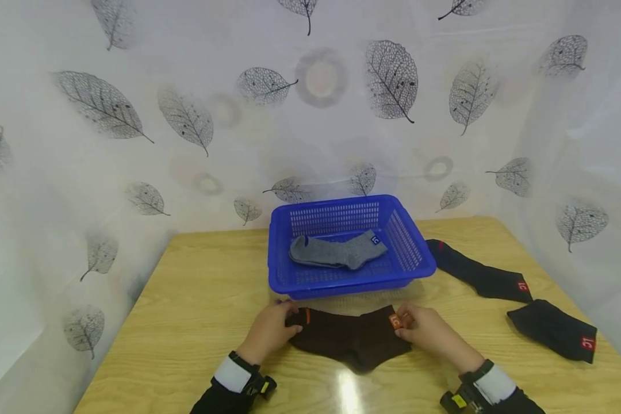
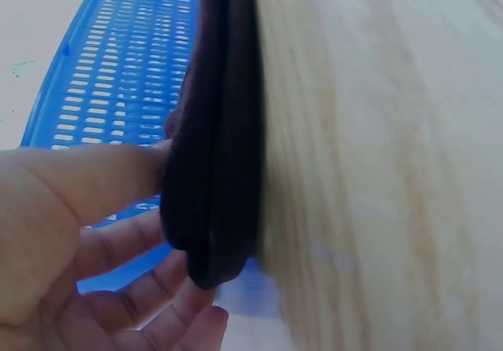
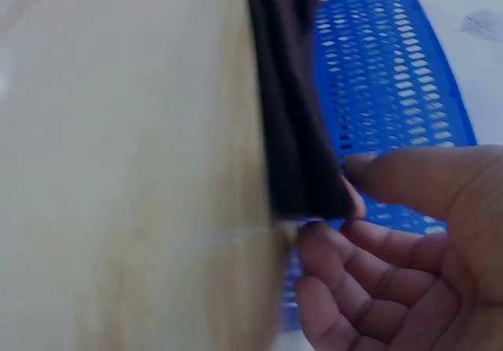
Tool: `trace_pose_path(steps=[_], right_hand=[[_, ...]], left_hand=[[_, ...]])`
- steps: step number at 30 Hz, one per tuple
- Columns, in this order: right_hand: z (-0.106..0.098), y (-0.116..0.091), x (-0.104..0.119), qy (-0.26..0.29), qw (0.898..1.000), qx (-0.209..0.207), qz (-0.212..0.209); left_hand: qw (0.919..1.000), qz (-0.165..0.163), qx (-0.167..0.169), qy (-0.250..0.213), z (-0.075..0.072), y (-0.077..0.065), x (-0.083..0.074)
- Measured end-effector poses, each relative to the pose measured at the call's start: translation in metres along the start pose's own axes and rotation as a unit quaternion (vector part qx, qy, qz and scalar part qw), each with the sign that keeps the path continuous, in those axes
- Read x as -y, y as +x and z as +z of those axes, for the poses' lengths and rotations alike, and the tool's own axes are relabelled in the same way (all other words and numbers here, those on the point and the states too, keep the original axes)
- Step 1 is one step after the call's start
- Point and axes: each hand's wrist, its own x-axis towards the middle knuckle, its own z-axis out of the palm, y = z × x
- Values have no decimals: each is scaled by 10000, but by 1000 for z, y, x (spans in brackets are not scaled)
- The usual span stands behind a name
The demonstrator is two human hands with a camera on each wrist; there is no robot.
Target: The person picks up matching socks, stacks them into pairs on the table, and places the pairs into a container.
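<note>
A pair of dark brown socks [image 1: 349,339] lies flat across the front of the table, one layered on the other, the heel bulging toward me. My left hand [image 1: 271,329] pinches the toe end by its orange stripe; the left wrist view shows the thumb on one side of the socks [image 2: 211,131] and fingers curled at the other. At the cuff with the orange label, my right hand [image 1: 429,329] pinches the edge between thumb and fingers. Just beyond both hands stands a blue plastic basket [image 1: 341,286], holding grey socks [image 1: 336,251] with a dark blue label.
Two black socks with red labels lie on the right of the wooden table [image 1: 202,276]: one [image 1: 481,276] beside the basket, the other [image 1: 554,332] nearer the right edge. A white leaf-print curtain [image 1: 310,132] hangs behind and along the sides.
</note>
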Motion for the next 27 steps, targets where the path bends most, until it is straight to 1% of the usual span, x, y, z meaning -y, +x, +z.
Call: trace_pose_path(steps=[3,8,10,12,14,18,20,21,23,27], right_hand=[[4,1,-2,-59,10000,-67,3],[3,3,-1,-35,9998,-179,88],[1,3,0,3,9998,-156,125],[-2,2,2,104,9997,-84,191],[-6,1,4,284,9994,-32,179],[-11,0,9,890,9958,212,64],[-11,0,10,1158,9926,376,22],[-10,1,10,1196,9919,425,21],[-7,1,9,1090,9930,454,13],[0,1,4,429,9986,316,26]], left_hand=[[10000,-42,-30,25,1,1,1],[9992,53,-155,376,0,0,2],[9990,59,-206,391,-2,-1,2],[9993,24,-240,274,-5,-2,2],[9997,-99,-237,25,-9,-2,0],[9981,-424,-148,-420,-19,1,-3],[9970,-583,-62,-497,-21,2,-3],[9969,-621,-23,-480,-21,3,-3],[9971,-639,59,-410,-19,4,-1],[9980,-512,210,-311,-12,2,3]])
